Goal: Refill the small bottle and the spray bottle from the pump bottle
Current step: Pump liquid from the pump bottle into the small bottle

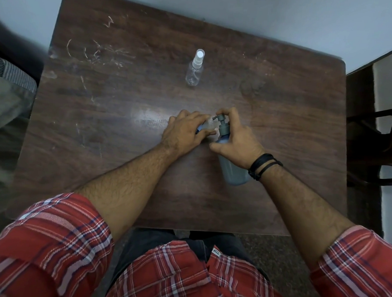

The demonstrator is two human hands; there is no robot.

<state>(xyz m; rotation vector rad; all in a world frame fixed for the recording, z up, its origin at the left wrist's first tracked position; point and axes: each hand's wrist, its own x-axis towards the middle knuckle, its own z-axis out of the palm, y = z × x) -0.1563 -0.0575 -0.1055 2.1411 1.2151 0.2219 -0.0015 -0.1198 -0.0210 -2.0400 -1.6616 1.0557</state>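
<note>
Reaching in from the near edge of the dark wooden worktop [102, 112], the left hand [184, 131] grips a small clear bottle [210, 126] against the spout of a grey-blue plastic pump bottle [231, 165], which the right hand [237, 140] grasps, forefinger over the pump head. A clear spray bottle [195, 68] stands toward the far edge. No label is legible.
</note>
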